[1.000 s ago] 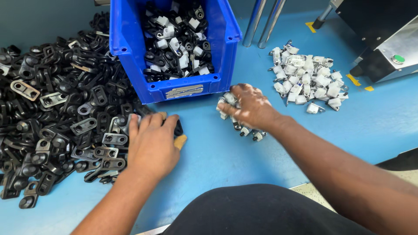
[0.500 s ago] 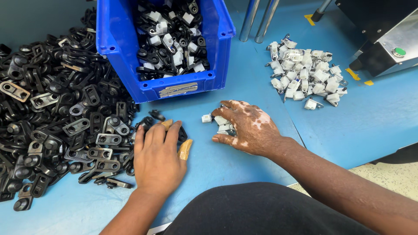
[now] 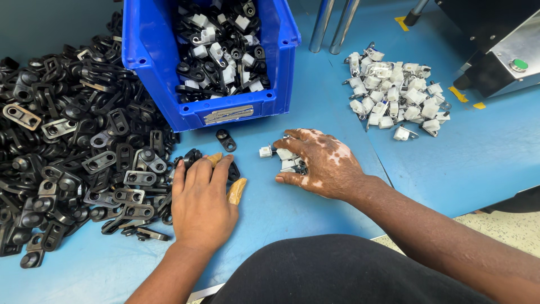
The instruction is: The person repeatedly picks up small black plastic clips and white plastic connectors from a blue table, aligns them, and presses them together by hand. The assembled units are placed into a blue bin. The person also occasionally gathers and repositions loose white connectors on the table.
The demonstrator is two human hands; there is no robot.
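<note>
Left hand [image 3: 202, 202] flat on black brackets [image 3: 73, 152]; right hand [image 3: 323, 166] cups white clips [image 3: 287, 157] below blue bin [image 3: 208, 112].

The right hand [image 3: 323, 163] covers most of the small white clips [image 3: 284, 155]; the black bracket heap [image 3: 67, 157] runs off frame

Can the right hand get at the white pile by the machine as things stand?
Probably yes. The right hand rests over a few white pieces, and bare blue table lies between it and the white pile.
</note>
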